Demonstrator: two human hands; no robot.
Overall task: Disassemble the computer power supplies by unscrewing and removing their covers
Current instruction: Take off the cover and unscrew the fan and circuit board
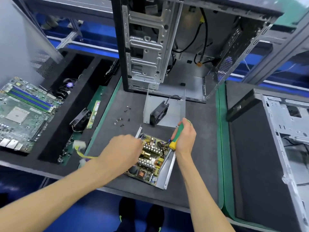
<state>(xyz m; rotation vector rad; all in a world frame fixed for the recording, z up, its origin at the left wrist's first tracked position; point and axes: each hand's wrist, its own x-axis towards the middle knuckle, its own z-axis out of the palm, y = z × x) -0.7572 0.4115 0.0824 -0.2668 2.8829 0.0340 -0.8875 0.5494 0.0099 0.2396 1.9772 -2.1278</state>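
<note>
An opened power supply lies on the dark mat, its circuit board with heat sinks and coils exposed. Its removed metal cover, with a black fan attached, stands just behind it. My right hand grips a green and yellow screwdriver, tip down at the far right corner of the board. My left hand lies over the left side of the supply, blurred; what its fingers do there is hidden. Yellow cables with white connectors trail off to the left.
Several loose screws lie on the mat behind the supply. An open computer case stands at the back. Another case sits at the right. Left, a foam tray holds a motherboard, a fan and a memory stick.
</note>
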